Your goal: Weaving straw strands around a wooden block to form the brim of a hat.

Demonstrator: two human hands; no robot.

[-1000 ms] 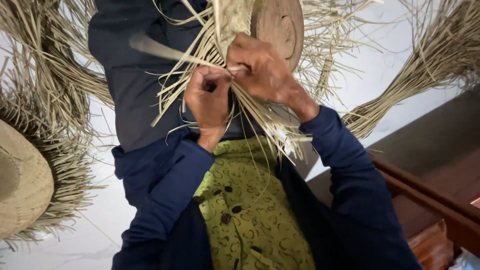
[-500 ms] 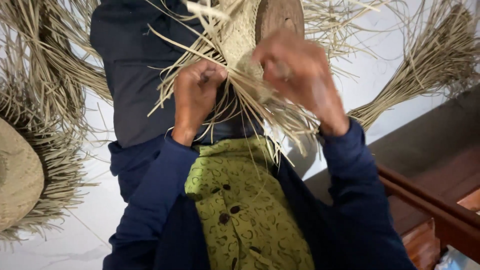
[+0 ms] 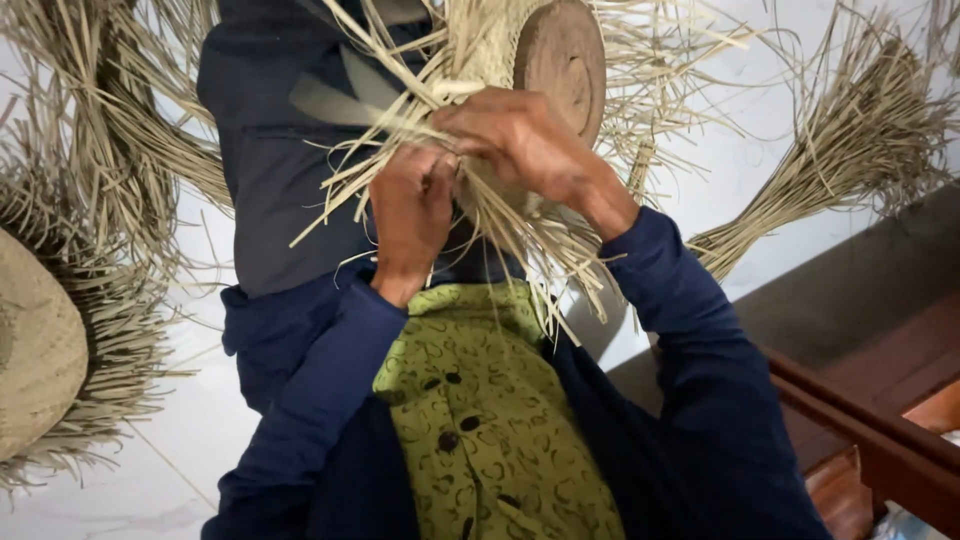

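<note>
A partly woven straw piece (image 3: 480,50) sits over a round wooden block (image 3: 562,62) on my lap, with loose pale strips fanning out all round. My left hand (image 3: 410,215) pinches a few strips just below the woven edge. My right hand (image 3: 520,140) is closed over strips at the same edge, right beside the left hand and in front of the block. Both arms wear dark blue sleeves over a green patterned shirt (image 3: 480,420).
A woven straw hat (image 3: 35,350) with a loose fringe lies on the pale floor at the left. Bundles of straw strips (image 3: 840,160) lie at the upper right and upper left (image 3: 110,130). Dark wooden furniture (image 3: 860,430) stands at the lower right.
My right hand has come down from above the block onto the strips next to my left hand. The left hand keeps its pinch and has shifted slightly.
</note>
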